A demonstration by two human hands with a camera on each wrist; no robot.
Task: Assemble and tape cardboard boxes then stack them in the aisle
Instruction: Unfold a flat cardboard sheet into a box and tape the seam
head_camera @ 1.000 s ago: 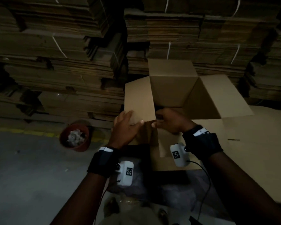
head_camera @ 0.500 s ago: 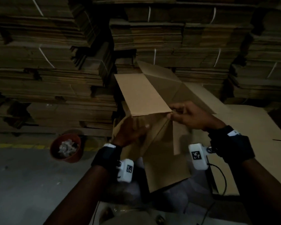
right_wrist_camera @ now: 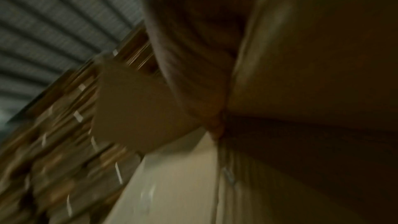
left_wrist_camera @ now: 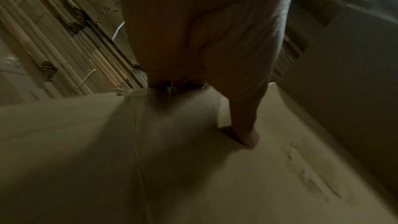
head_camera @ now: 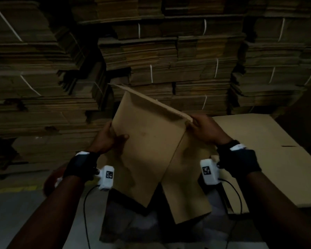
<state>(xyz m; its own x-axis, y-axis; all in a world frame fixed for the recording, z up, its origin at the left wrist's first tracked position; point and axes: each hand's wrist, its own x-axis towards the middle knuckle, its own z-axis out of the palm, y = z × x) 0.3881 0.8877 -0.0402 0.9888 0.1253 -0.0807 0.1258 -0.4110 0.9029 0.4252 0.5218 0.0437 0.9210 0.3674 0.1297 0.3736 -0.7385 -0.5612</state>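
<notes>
Both hands hold a tilted box in front of the person.
Left hand point(head_camera: 109, 139) grips the box point(head_camera: 147, 146) at its left edge; right hand point(head_camera: 206, 129) pinches its far right corner, before the cardboard stacks point(head_camera: 169, 56).

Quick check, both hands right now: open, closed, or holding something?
Left hand: grips the left edge of the cardboard box, thumb on its face.
Right hand: pinches the box's upper right corner.
</notes>
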